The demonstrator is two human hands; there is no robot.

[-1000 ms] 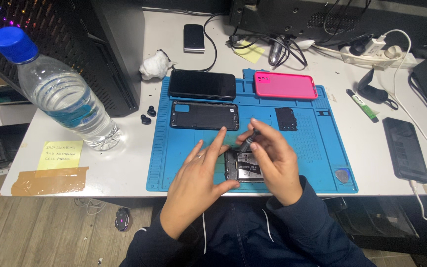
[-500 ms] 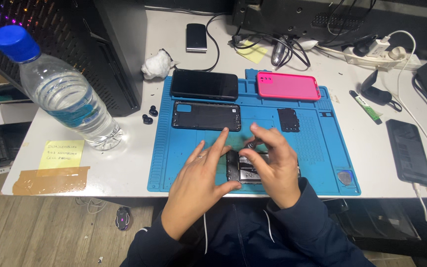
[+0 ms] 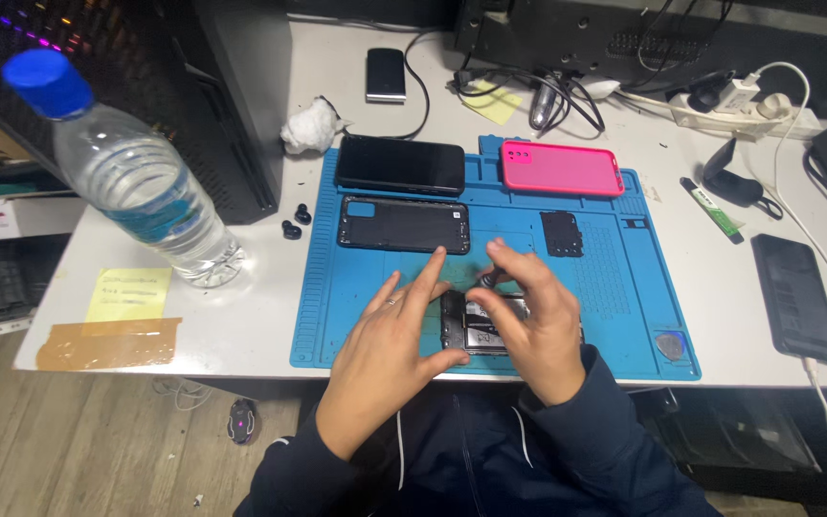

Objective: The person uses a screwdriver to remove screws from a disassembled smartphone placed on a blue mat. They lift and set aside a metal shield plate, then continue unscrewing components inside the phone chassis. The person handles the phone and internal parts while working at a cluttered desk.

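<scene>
- My left hand [image 3: 390, 349] lies flat on the blue silicone repair mat [image 3: 356, 316], fingers spread, its thumb tip pressed against the left edge of the opened black phone with its innards showing [image 3: 476, 330]; it steadies rather than grips.
- My right hand [image 3: 533, 321] covers the right half of that opened phone, thumb and forefinger pinched together on a small dark tool [image 3: 486, 279] just above the phone's top edge (what kind of tool it is I cannot tell).
- The opened phone itself sits at the near edge of the mat, between my two hands.
- At the mat's near right corner lies a small blue triangular pick [image 3: 670, 347].
- Farther up the mat, just beyond my fingertips, lies a black plastic back cover [image 3: 404, 225], and to its right a small black square part [image 3: 561, 234].
- Along the mat's far edge rest a black phone lying screen up [image 3: 400, 165] and, to its right, a bright pink phone case [image 3: 562, 168].
- Left of the mat, two small black earbuds [image 3: 296, 222] lie on the white desk [image 3: 270, 316]; farther left stands a clear plastic water bottle with a blue cap [image 3: 136, 182].
- Right of the mat, well apart, lies another dark phone with a white cable [image 3: 796, 297].
</scene>
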